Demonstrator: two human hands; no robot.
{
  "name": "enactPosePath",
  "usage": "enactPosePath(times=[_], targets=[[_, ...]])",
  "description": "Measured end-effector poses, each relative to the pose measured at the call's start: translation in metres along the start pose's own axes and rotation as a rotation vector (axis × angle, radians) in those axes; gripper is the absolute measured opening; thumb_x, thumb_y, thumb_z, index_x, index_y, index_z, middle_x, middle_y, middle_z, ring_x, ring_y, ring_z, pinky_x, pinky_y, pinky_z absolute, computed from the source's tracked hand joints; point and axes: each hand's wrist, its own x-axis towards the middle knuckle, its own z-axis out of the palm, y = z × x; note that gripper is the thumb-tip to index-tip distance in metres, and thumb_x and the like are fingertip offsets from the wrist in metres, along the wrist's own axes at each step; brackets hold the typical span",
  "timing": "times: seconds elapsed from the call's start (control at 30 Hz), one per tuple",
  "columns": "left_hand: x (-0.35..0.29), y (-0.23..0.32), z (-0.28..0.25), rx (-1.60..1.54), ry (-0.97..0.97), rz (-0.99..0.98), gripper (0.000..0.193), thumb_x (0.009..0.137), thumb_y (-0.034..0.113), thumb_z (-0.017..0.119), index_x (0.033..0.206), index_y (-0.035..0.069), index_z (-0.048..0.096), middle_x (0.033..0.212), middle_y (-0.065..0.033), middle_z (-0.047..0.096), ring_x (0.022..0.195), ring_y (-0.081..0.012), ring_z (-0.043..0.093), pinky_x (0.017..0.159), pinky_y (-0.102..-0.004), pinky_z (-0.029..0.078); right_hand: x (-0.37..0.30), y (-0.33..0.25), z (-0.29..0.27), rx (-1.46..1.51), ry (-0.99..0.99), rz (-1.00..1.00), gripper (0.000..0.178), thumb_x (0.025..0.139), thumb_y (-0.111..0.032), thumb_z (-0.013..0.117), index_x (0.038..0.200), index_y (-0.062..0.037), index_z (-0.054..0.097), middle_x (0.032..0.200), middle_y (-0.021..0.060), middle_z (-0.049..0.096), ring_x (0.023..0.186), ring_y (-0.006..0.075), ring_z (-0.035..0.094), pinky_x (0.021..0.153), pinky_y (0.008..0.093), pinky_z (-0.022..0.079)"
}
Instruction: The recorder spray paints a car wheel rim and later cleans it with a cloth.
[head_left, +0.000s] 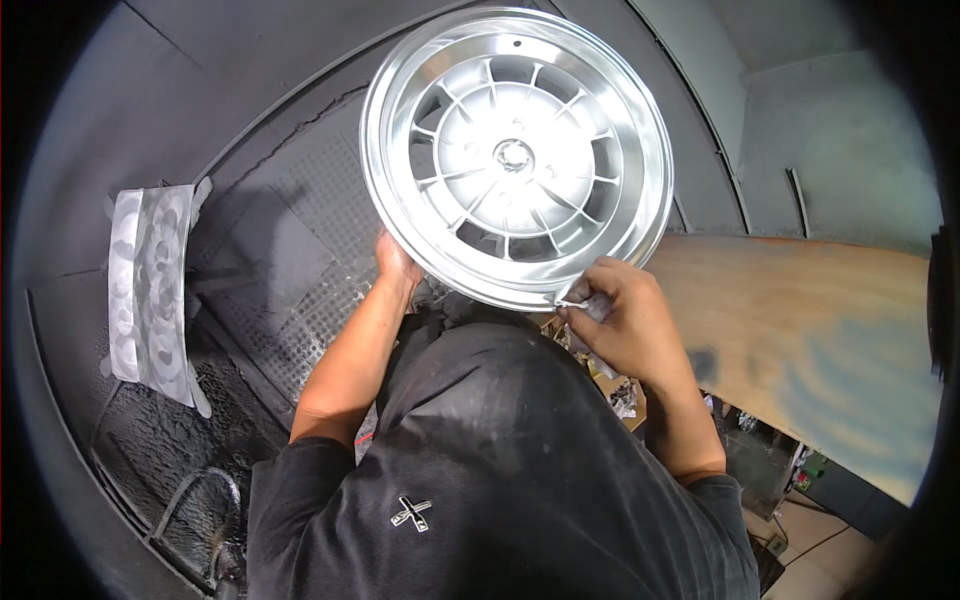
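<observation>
A shiny silver car wheel rim [450, 190] with short spokes and an open centre hole faces me, tilted up in front of my knees. My left hand [396, 258] grips its lower left edge from behind, with the fingers hidden by the rim. At the bottom edge, my right hand [625, 315] is closed, thumb and fingers pinching a small crumpled white piece [597, 305] against the rim's lip. Whether that piece is cloth, paper or tape, I cannot tell. A small dark hole shows near the top of the rim's barrel.
On the left stands a curved panel with smeared silver paint [150, 290]. A wide wooden board [790, 330] with grey overspray lies at the right, various small items beneath it. Textured dark flooring [270, 270] spreads behind my left arm, and a hose [190, 490] curls at lower left.
</observation>
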Motion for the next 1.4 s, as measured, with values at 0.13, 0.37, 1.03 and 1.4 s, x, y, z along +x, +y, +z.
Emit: enactPosePath(times=[0.13, 0.37, 1.03, 1.4], targets=[[-0.007, 0.002, 0.016, 0.112, 0.099, 0.048, 0.050, 0.116, 0.036, 0.034, 0.143, -0.002, 0.053, 0.133, -0.0178, 0.066, 0.117, -0.0311, 0.068, 0.101, -0.0457, 0.059, -0.001, 0.006, -0.001, -0.027, 0.012, 0.019, 0.020, 0.076, -0.009, 0.080, 0.087, 0.0026, 0.069, 0.085, 0.0173, 0.066, 0.083, 0.0392, 0.066, 0.074, 0.0449, 0.052], [-0.008, -0.001, 0.019, 0.165, 0.083, 0.065, 0.057, 0.116, 0.041, 0.032, 0.145, -0.004, 0.049, 0.139, -0.0194, 0.062, 0.122, -0.0326, 0.066, 0.106, -0.0469, 0.057, -0.004, -0.009, 0.008, -0.034, 0.040, -0.063, 0.017, 0.080, -0.011, 0.080, 0.091, -0.0011, 0.074, 0.087, 0.0162, 0.066, 0.086, 0.0365, 0.068, 0.075, 0.0438, 0.055], [0.011, 0.019, 0.022, 0.284, 0.186, 0.090, 0.055, 0.116, 0.034, 0.036, 0.142, -0.011, 0.051, 0.138, -0.0255, 0.062, 0.121, -0.0328, 0.066, 0.106, -0.0444, 0.052, 0.043, 0.013, -0.055, -0.971, -0.342, -0.141, 0.027, 0.091, -0.013, 0.063, 0.112, -0.0095, 0.079, 0.112, 0.0166, 0.058, 0.114, 0.0339, 0.059, 0.094, 0.0461, 0.053], [0.033, 0.019, 0.025, 0.440, 0.338, 0.217, 0.047, 0.115, 0.028, 0.044, 0.122, -0.013, 0.065, 0.111, -0.0221, 0.073, 0.096, -0.0239, 0.070, 0.088, -0.0372, 0.055, 0.128, 0.041, -0.101, -1.407, -0.388, -0.213, 0.047, 0.096, -0.009, 0.057, 0.141, -0.0183, 0.067, 0.119, 0.0126, 0.055, 0.114, 0.0293, 0.057, 0.092, 0.0412, 0.055]])
